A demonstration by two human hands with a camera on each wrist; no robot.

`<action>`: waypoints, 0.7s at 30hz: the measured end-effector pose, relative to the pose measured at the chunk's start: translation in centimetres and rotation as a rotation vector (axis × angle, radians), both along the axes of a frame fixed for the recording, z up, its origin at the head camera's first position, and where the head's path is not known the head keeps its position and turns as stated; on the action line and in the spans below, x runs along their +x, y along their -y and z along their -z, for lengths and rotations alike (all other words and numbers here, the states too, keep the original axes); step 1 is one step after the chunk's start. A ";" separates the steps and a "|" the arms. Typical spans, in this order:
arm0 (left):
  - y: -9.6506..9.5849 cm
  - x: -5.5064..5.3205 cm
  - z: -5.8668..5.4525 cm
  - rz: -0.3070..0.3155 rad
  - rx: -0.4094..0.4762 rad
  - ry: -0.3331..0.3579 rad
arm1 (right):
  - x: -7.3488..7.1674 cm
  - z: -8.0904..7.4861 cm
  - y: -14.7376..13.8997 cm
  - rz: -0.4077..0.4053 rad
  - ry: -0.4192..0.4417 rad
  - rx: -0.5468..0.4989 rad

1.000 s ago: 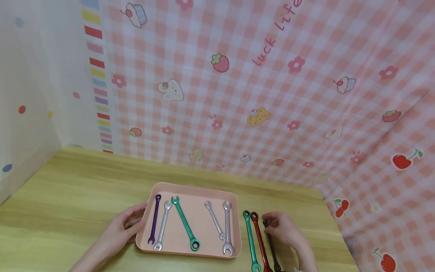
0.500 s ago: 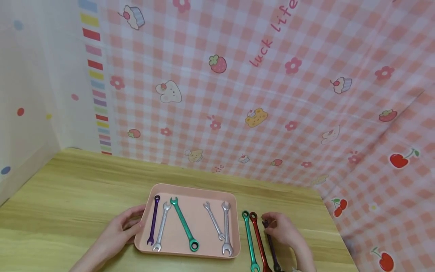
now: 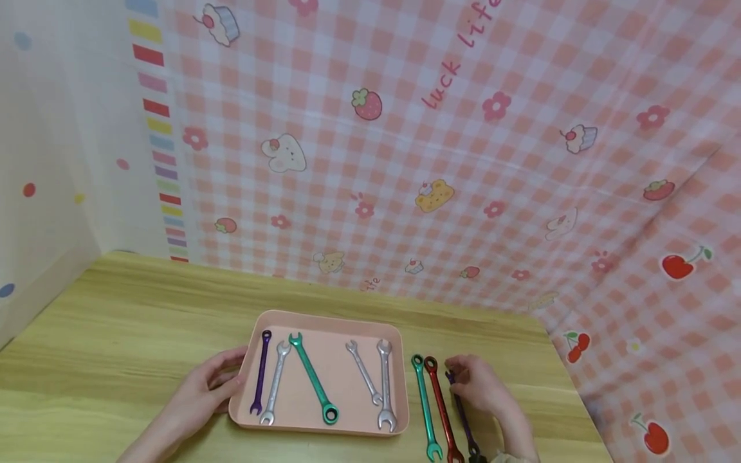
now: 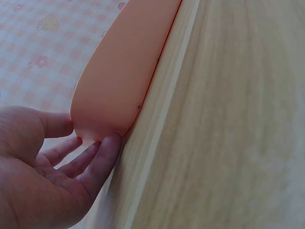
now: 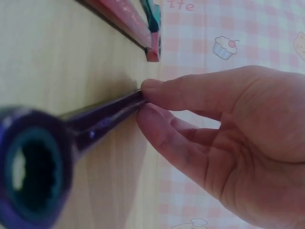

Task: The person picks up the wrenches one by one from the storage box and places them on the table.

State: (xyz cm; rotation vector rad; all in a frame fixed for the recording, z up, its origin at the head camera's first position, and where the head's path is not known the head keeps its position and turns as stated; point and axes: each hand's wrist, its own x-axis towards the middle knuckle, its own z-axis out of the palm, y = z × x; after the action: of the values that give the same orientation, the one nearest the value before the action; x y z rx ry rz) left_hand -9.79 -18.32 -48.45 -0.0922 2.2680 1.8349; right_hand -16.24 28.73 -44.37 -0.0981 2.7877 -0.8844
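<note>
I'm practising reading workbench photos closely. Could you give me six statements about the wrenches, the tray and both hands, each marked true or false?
1. Five wrenches lie in the pink tray. True.
2. The left hand touches nothing. False: it grips the left end of the tray.
3. Outside the tray, a red combination wrench lies between a green combination wrench and a purple combination wrench. True.
4. The right hand holds the red one. False: it pinches the purple one.
5. Every wrench in the tray is silver. False: three are silver, one is purple and one is green.
6. The wrenches outside the tray all lie to its right. True.
</note>
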 end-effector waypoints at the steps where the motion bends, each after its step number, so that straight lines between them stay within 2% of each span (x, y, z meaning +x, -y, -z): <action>1: 0.0 0.0 0.0 -0.001 -0.004 0.002 | 0.0 0.0 0.0 0.004 -0.004 0.006; 10: 0.0 0.0 0.0 -0.008 -0.011 0.005 | -0.3 0.2 0.2 0.007 -0.051 0.037; 21: -0.1 -0.1 -0.1 -0.002 -0.024 -0.001 | -0.3 0.4 0.1 0.044 -0.054 0.014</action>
State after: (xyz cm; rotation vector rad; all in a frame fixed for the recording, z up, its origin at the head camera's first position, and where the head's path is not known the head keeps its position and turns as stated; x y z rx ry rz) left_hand -9.86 -18.19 -48.37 -0.0976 2.2925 1.8094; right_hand -16.52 28.59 -44.73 -0.0591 2.8560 -0.8846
